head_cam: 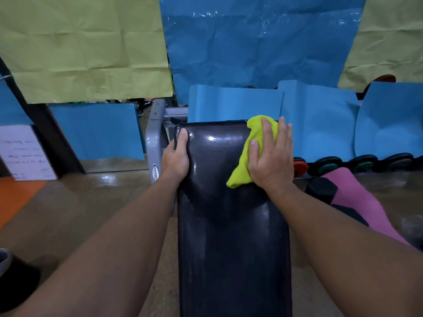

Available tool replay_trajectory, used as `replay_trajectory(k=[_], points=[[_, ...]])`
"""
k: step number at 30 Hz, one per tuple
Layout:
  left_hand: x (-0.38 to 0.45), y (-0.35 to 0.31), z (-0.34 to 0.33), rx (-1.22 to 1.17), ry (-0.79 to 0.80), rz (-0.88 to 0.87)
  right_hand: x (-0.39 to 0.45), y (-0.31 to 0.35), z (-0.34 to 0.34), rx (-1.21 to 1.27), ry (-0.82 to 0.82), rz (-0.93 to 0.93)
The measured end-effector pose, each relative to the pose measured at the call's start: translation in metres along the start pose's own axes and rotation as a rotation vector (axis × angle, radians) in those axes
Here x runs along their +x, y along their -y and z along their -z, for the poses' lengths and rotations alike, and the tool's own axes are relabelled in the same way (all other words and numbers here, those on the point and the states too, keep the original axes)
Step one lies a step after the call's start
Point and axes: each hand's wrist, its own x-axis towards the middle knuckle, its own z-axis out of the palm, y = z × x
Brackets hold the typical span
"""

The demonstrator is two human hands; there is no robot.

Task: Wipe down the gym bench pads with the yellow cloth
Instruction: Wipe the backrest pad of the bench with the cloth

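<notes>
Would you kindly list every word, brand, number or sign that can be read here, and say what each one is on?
"MATRI": on an oval badge on the grey bench frame, beside the left hand; the rest of the word is cut off by the wrist.
Handwritten lines on the white sheet at the left: too blurred to read.
Nothing readable on the weight plates, the coloured paper or the yellow cloth.
</notes>
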Motion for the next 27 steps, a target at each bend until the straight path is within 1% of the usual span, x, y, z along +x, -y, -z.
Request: replay_trajectory(k=[2,4,7,8,10,12,13,15,17,18,19,21,23,24,25,27], points=[[0.001,0.0,0.0,0.005,0.006,-0.007,0.009,0.013,-0.003,-0.029,0.021,-0.024],[0.001,0.001,0.0,0.005,0.001,-0.01,0.007,0.021,-0.005,-0.072,0.023,0.052],[0.0,0.0,0.0,0.008,0.006,-0.01,-0.008,0.007,-0.003,-0.055,0.024,0.159],[0.001,0.0,0.0,0.007,0.008,-0.004,-0.011,-0.001,-0.002,-0.042,0.027,0.15],[-0.001,0.0,0.0,0.0,0.006,0.002,-0.005,-0.005,0.001,-0.005,0.015,0.063],[-0.001,0.0,0.0,0.0,0.005,-0.004,0.007,0.008,-0.001,-0.009,0.02,-0.031],[-0.001,0.0,-0.001,0.001,0.003,-0.006,0.01,0.018,-0.003,-0.041,0.032,-0.036],[0.0,0.001,-0.001,0.0,-0.001,-0.005,0.006,0.03,-0.004,-0.103,0.045,0.064],[0.0,0.002,0.001,-0.007,0.009,-0.001,-0.006,0.025,-0.004,-0.115,0.052,0.199],[0.001,0.002,0.002,-0.003,0.017,0.002,-0.011,0.017,-0.002,-0.11,0.061,0.236],[0.0,0.001,0.003,-0.001,0.026,0.004,-0.013,0.009,-0.001,-0.105,0.069,0.238],[-0.002,0.001,0.003,-0.003,0.026,0.001,-0.007,0.002,0.001,-0.084,0.046,0.151],[-0.001,0.002,0.002,-0.01,0.017,-0.014,0.004,0.013,-0.002,-0.072,0.029,0.045],[0.001,0.002,0.001,-0.014,0.015,-0.019,0.006,0.022,-0.004,-0.087,0.036,0.026],[0.0,0.001,0.001,-0.013,0.014,-0.022,0.005,0.03,-0.006,-0.109,0.044,0.045],[0.0,0.001,-0.001,-0.015,0.012,-0.032,-0.005,0.033,-0.008,-0.127,0.052,0.146]])
